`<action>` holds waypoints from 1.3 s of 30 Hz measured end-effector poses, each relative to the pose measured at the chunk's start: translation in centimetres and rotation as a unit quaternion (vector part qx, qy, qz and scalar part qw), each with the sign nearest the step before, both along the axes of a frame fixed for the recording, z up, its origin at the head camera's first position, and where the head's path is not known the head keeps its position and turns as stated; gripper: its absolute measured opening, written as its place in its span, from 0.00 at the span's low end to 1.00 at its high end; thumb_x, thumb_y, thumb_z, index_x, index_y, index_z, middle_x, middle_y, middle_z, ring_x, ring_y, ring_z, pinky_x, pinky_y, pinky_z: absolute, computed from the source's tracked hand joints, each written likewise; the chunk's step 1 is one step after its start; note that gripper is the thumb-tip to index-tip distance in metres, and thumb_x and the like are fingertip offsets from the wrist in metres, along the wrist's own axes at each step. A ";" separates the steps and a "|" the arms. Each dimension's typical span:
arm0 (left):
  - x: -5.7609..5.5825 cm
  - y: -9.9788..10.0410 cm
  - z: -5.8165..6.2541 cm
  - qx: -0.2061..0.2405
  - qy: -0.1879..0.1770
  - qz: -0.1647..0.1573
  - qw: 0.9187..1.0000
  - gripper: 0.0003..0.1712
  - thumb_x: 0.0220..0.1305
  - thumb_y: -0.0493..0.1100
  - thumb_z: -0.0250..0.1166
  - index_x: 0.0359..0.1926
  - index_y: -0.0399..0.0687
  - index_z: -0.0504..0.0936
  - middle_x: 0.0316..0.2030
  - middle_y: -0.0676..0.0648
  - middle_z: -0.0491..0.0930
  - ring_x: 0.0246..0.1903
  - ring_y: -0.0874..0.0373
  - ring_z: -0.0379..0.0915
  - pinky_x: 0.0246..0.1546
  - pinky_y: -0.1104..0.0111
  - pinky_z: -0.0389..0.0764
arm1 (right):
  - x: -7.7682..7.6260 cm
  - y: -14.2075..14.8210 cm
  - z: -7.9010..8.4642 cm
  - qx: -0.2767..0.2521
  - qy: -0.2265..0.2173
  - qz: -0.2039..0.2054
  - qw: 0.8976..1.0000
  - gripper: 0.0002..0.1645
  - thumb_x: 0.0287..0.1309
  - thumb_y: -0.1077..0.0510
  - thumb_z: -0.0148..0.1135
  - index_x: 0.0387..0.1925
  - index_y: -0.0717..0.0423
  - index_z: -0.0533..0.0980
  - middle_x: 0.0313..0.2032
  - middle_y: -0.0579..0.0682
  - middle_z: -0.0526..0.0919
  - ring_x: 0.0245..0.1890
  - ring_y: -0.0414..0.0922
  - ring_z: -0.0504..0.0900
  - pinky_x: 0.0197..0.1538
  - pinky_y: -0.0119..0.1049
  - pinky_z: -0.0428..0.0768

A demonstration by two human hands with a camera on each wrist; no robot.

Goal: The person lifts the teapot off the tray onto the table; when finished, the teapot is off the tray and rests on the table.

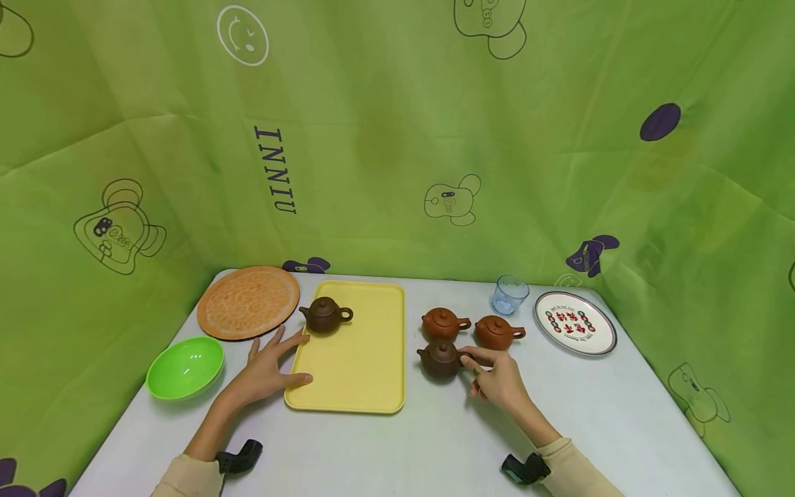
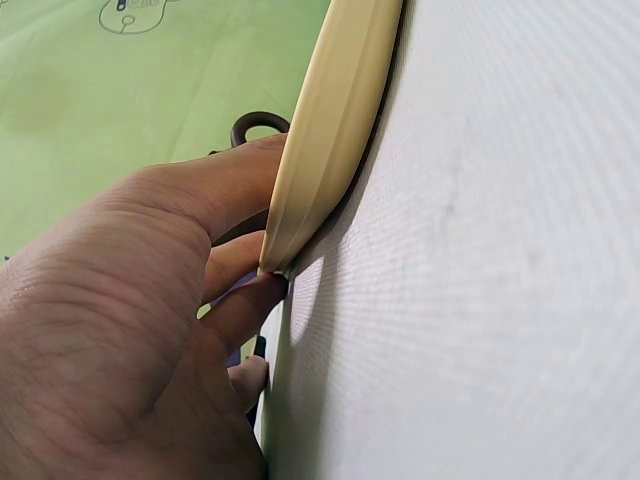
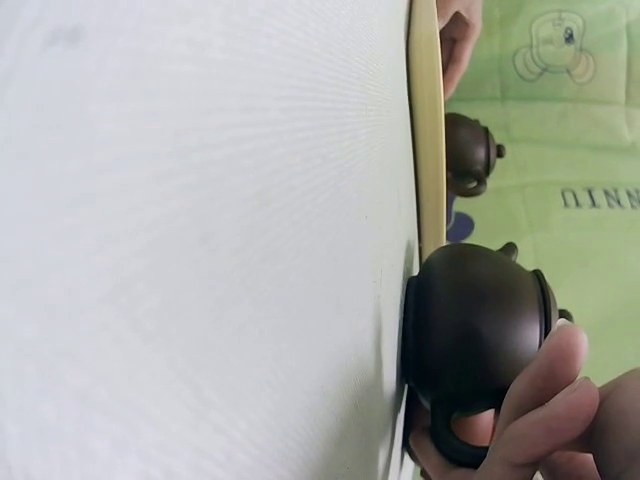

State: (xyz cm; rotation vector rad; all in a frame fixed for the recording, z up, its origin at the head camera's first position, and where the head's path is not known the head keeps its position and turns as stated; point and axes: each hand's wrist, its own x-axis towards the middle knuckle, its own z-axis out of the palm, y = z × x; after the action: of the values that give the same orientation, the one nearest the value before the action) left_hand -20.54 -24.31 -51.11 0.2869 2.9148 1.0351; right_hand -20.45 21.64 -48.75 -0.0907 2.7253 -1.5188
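Note:
My right hand (image 1: 499, 378) pinches the handle of a dark brown teapot (image 1: 439, 361) standing on the table. In the right wrist view, fingertips (image 3: 548, 375) are at the handle and near the lid. Spread along the left edge of a yellow tray (image 1: 354, 373) is my left hand (image 1: 261, 374), with thumb and fingers reaching over the rim. A second dark brown teapot (image 1: 324, 317) sits on the tray's upper left part, just beyond the left fingers. Two reddish-brown teapots, one left (image 1: 442, 323) and one right (image 1: 495, 333), stand behind the held one.
A green bowl (image 1: 185, 369) and a round orange-brown mat (image 1: 248, 302) lie left of the tray. Toward the back right are a blue glass cup (image 1: 510, 295) and a white plate (image 1: 575, 323) with red characters. Green cloth (image 1: 373, 152) surrounds the white table (image 1: 385, 455).

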 end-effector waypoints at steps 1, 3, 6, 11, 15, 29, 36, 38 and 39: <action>0.0 0.0 0.0 0.000 -0.001 0.000 1.000 0.50 0.54 0.58 0.82 0.75 0.48 0.74 0.79 0.35 0.66 0.82 0.24 0.41 0.77 0.25 0.27 | 0.0 0.0 0.0 -0.001 0.001 0.000 1.000 0.14 0.71 0.59 0.68 0.55 0.51 0.87 0.15 0.51 0.83 0.06 0.38 0.73 0.14 0.30 0.68; 0.0 0.0 0.0 0.000 -0.001 0.001 1.000 0.50 0.54 0.58 0.82 0.75 0.48 0.74 0.79 0.35 0.65 0.82 0.24 0.41 0.77 0.25 0.27 | 0.0 0.1 0.0 -0.002 0.001 0.001 1.000 0.14 0.71 0.59 0.68 0.55 0.51 0.87 0.16 0.53 0.84 0.06 0.38 0.74 0.14 0.30 0.68; 0.0 0.0 0.0 0.000 -0.003 0.001 1.000 0.50 0.54 0.58 0.82 0.75 0.48 0.74 0.79 0.35 0.65 0.82 0.24 0.41 0.77 0.25 0.27 | 0.0 0.2 -0.1 -0.004 -0.002 -0.001 1.000 0.14 0.71 0.59 0.67 0.55 0.51 0.87 0.18 0.56 0.85 0.06 0.38 0.74 0.14 0.30 0.69; 0.0 0.1 0.0 -0.003 -0.002 0.000 1.000 0.50 0.54 0.58 0.82 0.75 0.48 0.74 0.79 0.34 0.65 0.82 0.24 0.41 0.77 0.24 0.27 | 0.0 0.3 -0.2 -0.013 -0.007 -0.004 1.000 0.14 0.71 0.59 0.67 0.55 0.51 0.87 0.22 0.58 0.88 0.07 0.39 0.75 0.14 0.30 0.69; 0.1 0.1 0.1 -0.004 -0.001 0.001 1.000 0.50 0.54 0.58 0.82 0.75 0.48 0.74 0.79 0.33 0.65 0.82 0.24 0.42 0.77 0.24 0.28 | 0.0 0.3 -0.2 -0.017 -0.008 -0.002 1.000 0.14 0.71 0.59 0.68 0.55 0.52 0.87 0.21 0.59 0.87 0.07 0.38 0.74 0.14 0.30 0.68; 0.1 0.1 0.1 -0.003 0.000 0.001 1.000 0.51 0.54 0.58 0.81 0.75 0.47 0.74 0.79 0.33 0.65 0.82 0.24 0.42 0.77 0.24 0.28 | -0.2 0.6 -0.3 -0.006 -0.025 -0.006 1.000 0.15 0.71 0.57 0.68 0.57 0.48 0.87 0.21 0.56 0.88 0.08 0.41 0.77 0.14 0.33 0.73; 0.1 0.0 0.0 -0.006 -0.001 0.000 1.000 0.51 0.54 0.59 0.81 0.75 0.48 0.74 0.79 0.33 0.65 0.82 0.24 0.42 0.77 0.24 0.29 | -0.2 0.5 -0.3 -0.014 -0.019 -0.001 1.000 0.18 0.71 0.59 0.68 0.59 0.50 0.85 0.51 0.58 0.91 0.12 0.44 0.83 0.15 0.35 0.76; 0.1 0.0 -0.1 -0.006 0.000 0.000 1.000 0.51 0.54 0.59 0.81 0.75 0.48 0.74 0.79 0.34 0.65 0.82 0.24 0.42 0.77 0.24 0.29 | -0.1 0.5 -0.1 -0.016 -0.017 -0.005 1.000 0.20 0.71 0.58 0.68 0.62 0.51 0.84 0.51 0.58 0.91 0.12 0.45 0.83 0.15 0.35 0.76; 0.1 0.0 -0.1 -0.007 0.000 -0.001 1.000 0.51 0.54 0.59 0.81 0.75 0.48 0.74 0.79 0.34 0.65 0.82 0.24 0.42 0.76 0.24 0.29 | -0.1 0.5 0.0 -0.017 -0.016 -0.007 1.000 0.21 0.71 0.57 0.68 0.63 0.52 0.83 0.50 0.59 0.92 0.12 0.46 0.83 0.15 0.35 0.77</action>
State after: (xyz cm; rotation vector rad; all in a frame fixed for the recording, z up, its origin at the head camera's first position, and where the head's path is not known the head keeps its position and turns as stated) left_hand -20.42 -24.34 -51.21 0.2877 2.9192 1.0150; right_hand -20.57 22.11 -48.74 -0.0466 2.6827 -1.5567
